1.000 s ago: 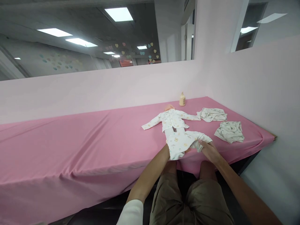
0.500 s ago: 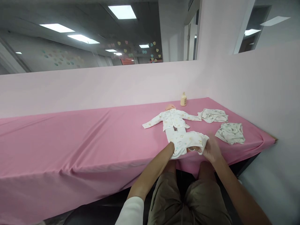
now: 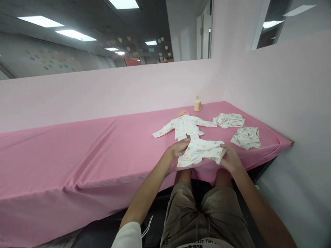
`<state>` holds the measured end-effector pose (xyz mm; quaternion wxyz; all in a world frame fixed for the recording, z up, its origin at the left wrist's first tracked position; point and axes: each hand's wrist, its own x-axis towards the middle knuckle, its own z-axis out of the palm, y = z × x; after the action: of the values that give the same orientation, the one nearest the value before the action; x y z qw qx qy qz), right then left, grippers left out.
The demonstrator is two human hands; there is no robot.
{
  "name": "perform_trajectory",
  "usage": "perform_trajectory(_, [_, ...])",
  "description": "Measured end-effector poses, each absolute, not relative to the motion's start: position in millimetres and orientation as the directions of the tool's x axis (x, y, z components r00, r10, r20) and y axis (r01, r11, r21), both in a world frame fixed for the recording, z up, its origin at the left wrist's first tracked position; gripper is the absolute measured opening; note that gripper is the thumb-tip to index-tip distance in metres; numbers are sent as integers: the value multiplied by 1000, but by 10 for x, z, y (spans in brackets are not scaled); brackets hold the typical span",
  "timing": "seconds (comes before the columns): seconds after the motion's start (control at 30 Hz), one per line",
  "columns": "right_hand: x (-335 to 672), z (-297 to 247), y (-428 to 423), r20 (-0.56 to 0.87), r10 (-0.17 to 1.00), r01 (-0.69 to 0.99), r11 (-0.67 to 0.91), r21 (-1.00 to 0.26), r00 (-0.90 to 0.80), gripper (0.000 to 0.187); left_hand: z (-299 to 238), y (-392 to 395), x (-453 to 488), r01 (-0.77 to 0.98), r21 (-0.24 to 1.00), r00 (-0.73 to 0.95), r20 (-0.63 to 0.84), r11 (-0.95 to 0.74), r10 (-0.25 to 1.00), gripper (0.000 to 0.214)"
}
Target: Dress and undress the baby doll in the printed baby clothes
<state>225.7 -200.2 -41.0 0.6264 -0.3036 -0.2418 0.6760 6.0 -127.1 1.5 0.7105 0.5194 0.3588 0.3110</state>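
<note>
A baby doll lies on its back on the pink-covered table, dressed in a white printed top. White printed baby trousers lie across its legs near the table's front edge. My left hand grips the trousers at their left side, fingers curled on the cloth. At the trousers' right end, my right hand pinches the fabric.
Two folded printed garments lie to the right, one further back and one nearer the table's right end. A small yellow bottle stands by the pink partition wall. My knees are under the table edge.
My left hand has come out from under the trousers and moved up onto their left side. The trousers are bunched and lifted toward the doll's waist. The camera tilted slightly.
</note>
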Motion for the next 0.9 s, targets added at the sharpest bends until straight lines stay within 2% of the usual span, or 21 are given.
perform_trajectory(0.1, [2193, -398, -2054, -105, 993, -744, -115, -658, -61, 20, 126, -1352, -20, -193, 906, 558, -213, 376, 802, 10])
perform_trajectory(0.17, [2089, -365, -2104, -108, 989, -766, -147, -626, -101, 21, 166, -1433, 1, -247, 901, 519, -188, 357, 834, 11])
perform_trajectory(0.3, [1836, -335, -2193, -160, 977, -784, -209, -584, -141, 28, 192, -1600, 155, -131, 955, 502, -168, 267, 848, 16])
perform_trajectory(0.47, [1709, -408, -2199, -247, 956, -742, -279, -610, -157, 28, 200, -1691, 251, -49, 963, 533, -200, 266, 822, 26])
perform_trajectory(0.6, [1702, -429, -2147, -252, 964, -743, -231, -628, -86, 22, 173, -1702, 240, -3, 968, 509, -214, 250, 834, 28])
perform_trajectory(0.73, [1663, -398, -2120, -288, 957, -793, -210, -571, -46, 21, 141, -1704, 243, 94, 983, 460, -185, 160, 868, 28])
perform_trajectory(0.9, [1626, -393, -2125, -203, 974, -771, -203, -603, -98, 29, 162, -1755, 295, 251, 968, 408, -82, -25, 909, 28])
